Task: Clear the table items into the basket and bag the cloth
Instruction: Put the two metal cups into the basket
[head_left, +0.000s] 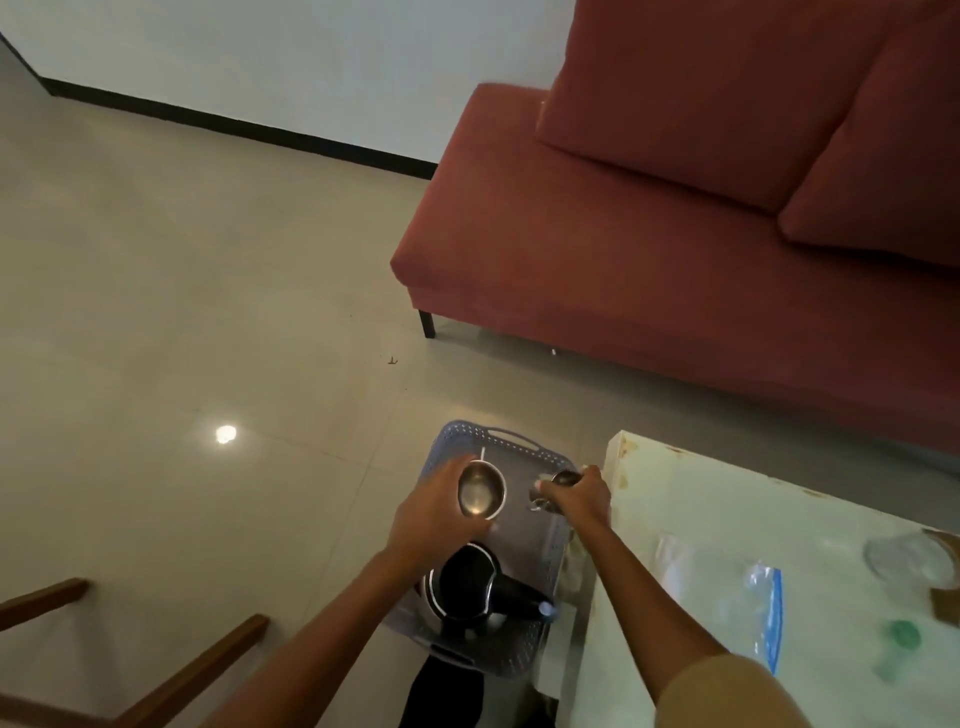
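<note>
A: From the head view, which step is in hand?

B: Loading the basket (467, 434). It sits on the floor, with a black jug (465, 587) lying in its near end. The left hand (431, 514) has its fingers curled round the side of a steel bowl (480, 491) and holds it, mouth up, above the basket's far half.

A: And the other hand?

B: The right hand (584, 496) hangs over the basket's right rim, closed round a small shiny item (563, 477). It is too blurred to say whether that is a cup or a glass.

A: What does the next move call for?

B: I'd judge lowering both pieces onto the bare bottom of the basket beyond the jug, side by side. They should be released gently, since metal may skid on plastic and the jug's handle takes up room.

A: What else is around?

B: The table (701, 499) stands just right of the basket. A clear zip bag (766, 608), a glass (904, 564) and a green object (901, 636) are on it, so the clearing looks unfinished. I cannot pick out the cloth for certain. A red sofa (675, 234) lies well beyond the basket, and wooden chair legs (197, 670) are off to its left.

A: Anything in the way?

B: Only the table's corner, close to the right wrist, and the jug.
</note>
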